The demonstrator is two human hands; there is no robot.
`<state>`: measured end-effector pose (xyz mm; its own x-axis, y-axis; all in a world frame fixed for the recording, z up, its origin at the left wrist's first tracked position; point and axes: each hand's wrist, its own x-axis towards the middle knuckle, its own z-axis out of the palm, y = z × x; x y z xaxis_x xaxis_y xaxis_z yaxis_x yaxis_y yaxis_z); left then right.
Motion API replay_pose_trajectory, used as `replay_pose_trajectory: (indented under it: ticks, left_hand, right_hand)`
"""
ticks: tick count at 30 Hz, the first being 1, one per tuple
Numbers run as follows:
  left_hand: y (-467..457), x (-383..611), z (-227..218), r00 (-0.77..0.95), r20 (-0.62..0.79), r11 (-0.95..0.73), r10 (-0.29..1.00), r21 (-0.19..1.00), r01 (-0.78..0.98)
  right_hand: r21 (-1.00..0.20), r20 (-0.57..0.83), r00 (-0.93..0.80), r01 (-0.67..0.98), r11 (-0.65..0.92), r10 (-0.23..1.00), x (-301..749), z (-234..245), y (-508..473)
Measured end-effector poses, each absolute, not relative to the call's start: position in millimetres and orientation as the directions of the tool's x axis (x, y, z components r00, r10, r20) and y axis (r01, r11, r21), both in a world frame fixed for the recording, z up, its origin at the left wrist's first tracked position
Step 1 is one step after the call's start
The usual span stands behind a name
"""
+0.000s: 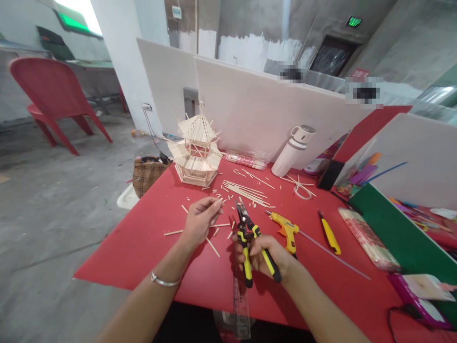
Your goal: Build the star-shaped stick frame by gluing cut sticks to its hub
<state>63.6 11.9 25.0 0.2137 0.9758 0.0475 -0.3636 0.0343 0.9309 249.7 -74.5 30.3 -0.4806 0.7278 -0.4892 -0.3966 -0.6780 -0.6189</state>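
On the left of the red bench (143,257), crossed wooden sticks (173,233) are laid beside and beneath the left hand (202,216); were the wrist lowered, they could be pushed askew. Behind them, the thin eaves of the stick-built pagoda model (194,164) could be snapped by a knock. Above the bench, a short wooden stick (221,200) appears to be pinched by the left grip, between thumb and forefinger; if cut while loosely held, it could be flung away. The transparent ruler (242,305) extends past the near edge and could be tipped off by a forearm. The yellow-and-black pliers (247,238) are grasped around the handles by the right hand (267,255), their jaws parted; fingertips could be nipped if brought too close. Farther right, the yellow glue gun (287,228) could be bumped by a swinging elbow, and the utility knife (330,233) dislodged.
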Motion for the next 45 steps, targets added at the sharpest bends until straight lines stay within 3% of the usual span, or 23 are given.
replay_pose_trajectory:
  ticks: [4,12,15,17,18,20,22,24,28,31,34,40,45]
  left_hand:
    - [16.7,64.6,21.4,0.207,0.033,0.011,0.978,0.978,-0.21]
    - [26.6,64.3,6.1,0.127,0.027,-0.026,0.992,1.0,-0.007]
    - [27.8,63.3,5.7,0.112,0.065,-0.072,0.992,0.996,0.06]
    - [27.3,63.0,7.3,0.111,0.087,-0.098,0.99,0.99,0.103]
    - [27.0,62.9,8.2,0.111,0.093,-0.107,0.989,0.986,0.128]
    - [26.4,62.8,9.5,0.109,0.105,-0.125,0.988,0.973,0.192]
    - [26.2,62.7,9.6,0.106,0.116,-0.141,0.988,0.951,0.275]
    - [26.5,62.7,8.6,0.104,0.123,-0.151,0.987,0.928,0.34]
    - [27.2,63.1,6.8,0.112,0.131,-0.164,0.985,0.912,0.376]
    - [27.5,62.8,7.1,0.106,0.143,-0.173,0.984,0.912,0.373]
    - [28.2,61.8,7.7,0.09,0.149,-0.173,0.985,0.908,0.382]
    - [30.0,57.0,9.5,0.096,0.135,-0.163,0.986,0.891,0.423]
    - [23.2,56.3,15.3,0.322,0.049,-0.248,0.946,0.749,0.614]
  right_hand:
    - [-0.523,-0.538,-0.572,-0.35,-0.777,0.62,251.0,28.8,-66.2]
    - [-0.551,-0.539,-0.587,-0.296,-0.78,0.604,252.5,24.9,-79.8]
    - [-0.727,-0.567,-0.376,-0.191,-0.66,0.733,261.6,29.0,-94.3]
    - [-0.848,-0.524,-0.079,0.139,-0.512,0.848,266.1,32.0,-106.9]
    - [-0.817,-0.45,0.079,0.366,-0.445,0.89,267.1,32.3,-113.7]
    - [-0.562,-0.262,0.311,0.721,-0.406,0.914,266.5,28.9,-127.4]
    - [-0.294,-0.157,0.424,0.842,-0.452,0.892,263.3,21.0,-139.9]
    - [-0.136,-0.127,0.467,0.866,-0.482,0.875,259.2,12.3,-150.1]
    - [0.006,0.021,0.443,0.896,-0.444,0.896,253.6,9.0,-157.9]
    - [-0.035,0.095,0.321,0.947,-0.319,0.942,251.2,23.4,-141.4]
    - [-0.157,0.057,0.181,0.973,-0.17,0.982,246.6,40.3,-95.1]
    - [-0.197,-0.102,0.174,0.962,-0.191,0.98,232.0,31.5,26.6]
    - [-0.203,-0.171,0.193,0.953,-0.226,0.966,225.6,12.4,62.2]
